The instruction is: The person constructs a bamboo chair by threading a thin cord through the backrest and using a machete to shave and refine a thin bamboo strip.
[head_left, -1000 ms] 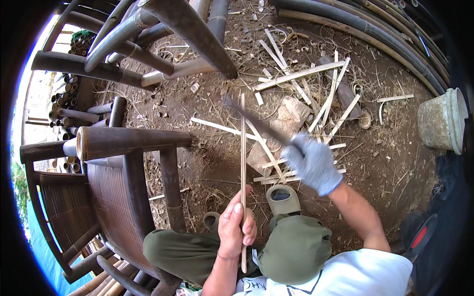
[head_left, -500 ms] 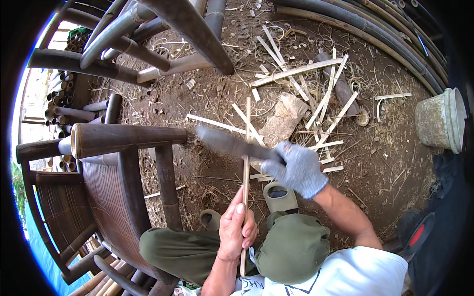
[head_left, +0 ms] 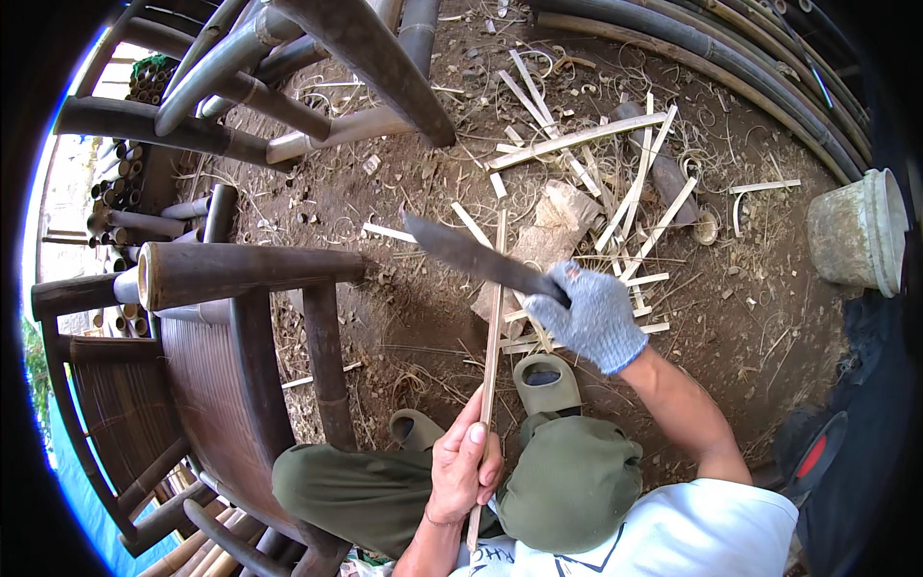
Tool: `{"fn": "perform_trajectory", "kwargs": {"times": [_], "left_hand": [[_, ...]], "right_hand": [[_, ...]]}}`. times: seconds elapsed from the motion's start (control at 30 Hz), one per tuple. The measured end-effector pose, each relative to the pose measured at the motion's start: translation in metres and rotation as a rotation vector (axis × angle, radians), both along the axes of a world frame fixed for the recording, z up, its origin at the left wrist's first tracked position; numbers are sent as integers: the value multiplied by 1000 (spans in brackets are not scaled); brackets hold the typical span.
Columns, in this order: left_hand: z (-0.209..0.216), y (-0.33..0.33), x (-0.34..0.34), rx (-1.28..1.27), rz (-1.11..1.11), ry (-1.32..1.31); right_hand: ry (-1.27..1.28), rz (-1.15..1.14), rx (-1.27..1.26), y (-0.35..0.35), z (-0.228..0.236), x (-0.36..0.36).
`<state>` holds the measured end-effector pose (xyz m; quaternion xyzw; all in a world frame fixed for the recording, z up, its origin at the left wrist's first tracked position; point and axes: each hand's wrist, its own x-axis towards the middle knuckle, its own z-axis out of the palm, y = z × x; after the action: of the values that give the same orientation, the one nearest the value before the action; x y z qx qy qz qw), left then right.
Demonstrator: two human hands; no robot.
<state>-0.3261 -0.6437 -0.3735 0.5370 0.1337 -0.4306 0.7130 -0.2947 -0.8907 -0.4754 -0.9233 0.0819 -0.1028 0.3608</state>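
Observation:
My bare left hand (head_left: 463,466) is closed round a long, narrow bamboo strip (head_left: 492,361), which points up and away from my lap. In a grey knit glove, my right hand (head_left: 596,322) grips a machete (head_left: 466,252) by its handle, which the fingers mostly hide. The dark, broad blade crosses the strip near its far part; whether it touches cannot be told. Beyond the blade lies a pale wood block (head_left: 562,216) on the ground, with more split bamboo strips (head_left: 642,178) scattered around it.
Dark bamboo chairs (head_left: 250,264) stand close on my left and at the far left. Long bamboo poles (head_left: 692,53) lie at the far right. A dirty white bucket (head_left: 851,231) sits at the right. Shavings litter the dirt floor (head_left: 423,183).
The strip's far end has swung slightly right and lower. The machete has moved a little right with my gloved hand, and its blade shows sharper than before.

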Motion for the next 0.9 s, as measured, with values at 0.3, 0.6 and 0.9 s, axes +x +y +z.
{"fn": "perform_trajectory", "kwargs": {"times": [0.3,0.6,0.9], "left_hand": [[-2,0,-6,20,50,16],[-25,5,-4,234,-24,-195],[-16,5,-8,324,-249,-472]], "right_hand": [[23,-94,-56,-17,-14,15],[110,-142,163,-41,-8,-3],[166,-171,308,-18,-20,1]]}}
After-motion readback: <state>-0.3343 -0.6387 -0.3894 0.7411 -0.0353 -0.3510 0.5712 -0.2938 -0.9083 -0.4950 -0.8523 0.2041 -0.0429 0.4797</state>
